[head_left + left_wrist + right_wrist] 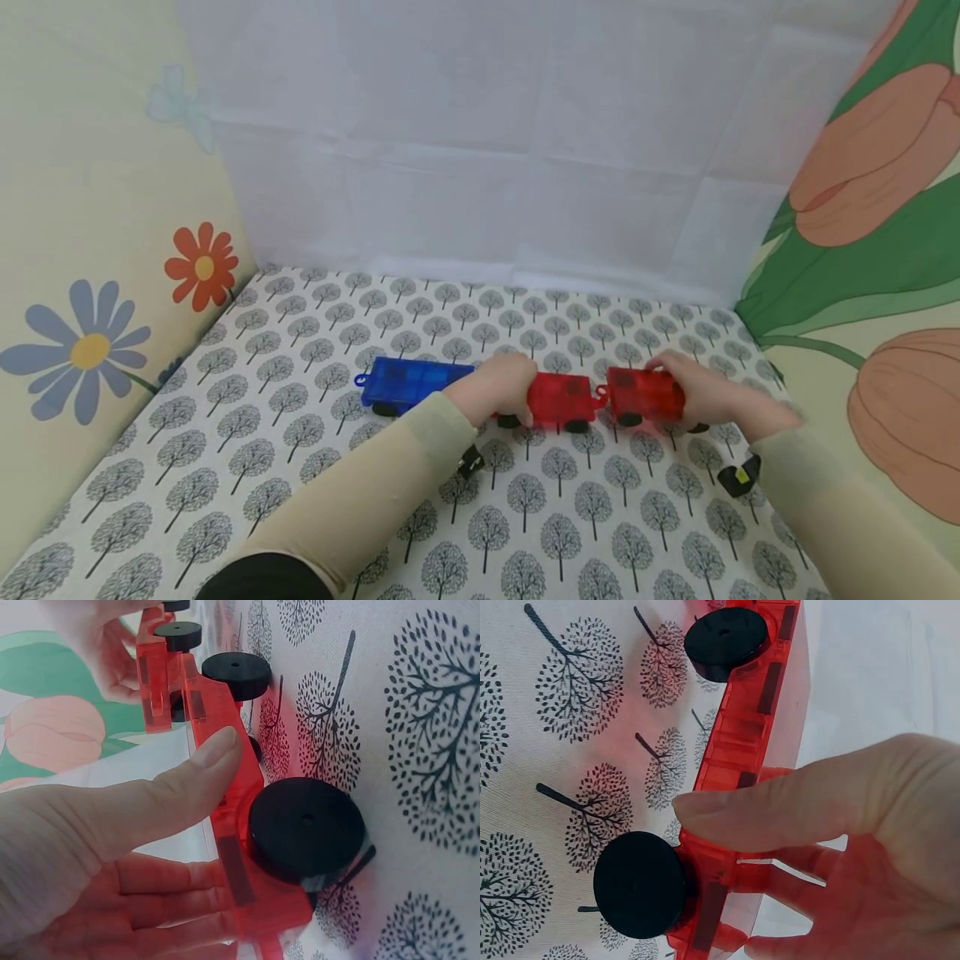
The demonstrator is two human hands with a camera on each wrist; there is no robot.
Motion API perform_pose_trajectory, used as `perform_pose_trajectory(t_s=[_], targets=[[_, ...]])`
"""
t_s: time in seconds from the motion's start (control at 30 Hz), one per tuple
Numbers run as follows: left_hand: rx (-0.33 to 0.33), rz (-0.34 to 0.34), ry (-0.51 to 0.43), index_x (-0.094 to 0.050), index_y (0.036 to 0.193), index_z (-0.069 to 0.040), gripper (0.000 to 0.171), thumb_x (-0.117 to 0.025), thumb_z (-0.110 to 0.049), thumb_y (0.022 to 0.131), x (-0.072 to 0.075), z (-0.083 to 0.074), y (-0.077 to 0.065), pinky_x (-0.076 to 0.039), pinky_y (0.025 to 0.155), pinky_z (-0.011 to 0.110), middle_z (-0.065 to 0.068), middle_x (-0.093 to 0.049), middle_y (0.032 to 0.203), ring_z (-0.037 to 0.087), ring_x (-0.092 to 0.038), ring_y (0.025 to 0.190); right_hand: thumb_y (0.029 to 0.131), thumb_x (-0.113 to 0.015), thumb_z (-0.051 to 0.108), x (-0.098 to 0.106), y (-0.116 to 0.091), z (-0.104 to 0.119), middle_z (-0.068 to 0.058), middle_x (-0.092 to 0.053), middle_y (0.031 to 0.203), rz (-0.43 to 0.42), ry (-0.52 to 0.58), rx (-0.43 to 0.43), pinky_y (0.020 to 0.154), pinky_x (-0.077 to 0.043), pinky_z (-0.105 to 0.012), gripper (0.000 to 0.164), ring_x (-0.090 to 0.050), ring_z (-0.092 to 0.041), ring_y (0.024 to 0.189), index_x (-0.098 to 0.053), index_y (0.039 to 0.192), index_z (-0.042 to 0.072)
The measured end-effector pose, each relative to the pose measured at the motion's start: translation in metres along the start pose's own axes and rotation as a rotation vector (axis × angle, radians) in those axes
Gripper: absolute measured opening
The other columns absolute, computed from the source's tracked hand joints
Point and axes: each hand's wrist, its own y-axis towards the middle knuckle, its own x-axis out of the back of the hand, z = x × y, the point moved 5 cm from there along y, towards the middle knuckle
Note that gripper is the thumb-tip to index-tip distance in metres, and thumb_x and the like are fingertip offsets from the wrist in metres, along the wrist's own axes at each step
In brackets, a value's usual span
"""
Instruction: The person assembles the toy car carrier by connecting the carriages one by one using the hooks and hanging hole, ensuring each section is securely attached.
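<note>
A red translucent toy car base (564, 398) with black wheels stands in the middle of the table. My left hand (507, 385) grips its left end, thumb (214, 754) on the near side and fingers (176, 907) on the far side. To its right is a second red car base (637, 393), pinched the same way by my right hand (701, 392) around its right part. A small red loop (602, 393) bridges the narrow gap between the two; whether it is hooked cannot be made out. A blue car base (416, 382) sits left, its right end hidden behind my left hand.
A white cloth printed with grey trees (562, 500) covers the table. Behind it hangs a white sheet (487, 167). Flower-painted panels, one at the left (67, 208) and one at the right (900, 283), bound the sides. The blue car's loop (362, 380) points left.
</note>
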Motion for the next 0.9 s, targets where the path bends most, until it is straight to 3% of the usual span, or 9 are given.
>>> perform_pose_trajectory(t_s=[0.17,0.43,0.9], targets=[[0.001,-0.002,0.008,-0.066,0.100,-0.009,0.049,-0.093,-0.031,0.066,0.001,-0.001,0.000,-0.048,0.074,0.030,-0.003,-0.057,0.085,0.014,-0.055,0.077,0.064,-0.080,-0.014,-0.003,0.000,-0.004,-0.026,-0.046,0.128,0.012,0.024,-0.031,0.077,-0.055,-0.051,0.081,-0.050,-0.047,0.112,-0.044,0.135,0.005],[-0.003,0.002,0.025,-0.066,0.101,-0.009,0.049,-0.093,-0.032,0.067,0.002,-0.001,-0.001,-0.048,0.076,0.031,-0.002,-0.058,0.085,0.015,-0.054,0.079,0.053,-0.072,-0.025,-0.009,-0.001,-0.008,-0.029,-0.042,0.131,0.033,0.072,-0.065,0.070,-0.057,-0.044,0.093,-0.046,-0.053,0.115,-0.043,0.136,0.007],[-0.002,-0.003,0.027,-0.066,0.103,-0.008,0.051,-0.093,-0.033,0.067,0.003,-0.002,-0.002,-0.048,0.077,0.031,-0.001,-0.058,0.087,0.015,-0.055,0.080,0.055,-0.072,-0.025,-0.013,0.003,-0.014,-0.030,-0.038,0.134,0.025,0.054,-0.073,0.067,-0.055,-0.040,0.092,-0.045,-0.053,0.115,-0.043,0.137,0.006]])
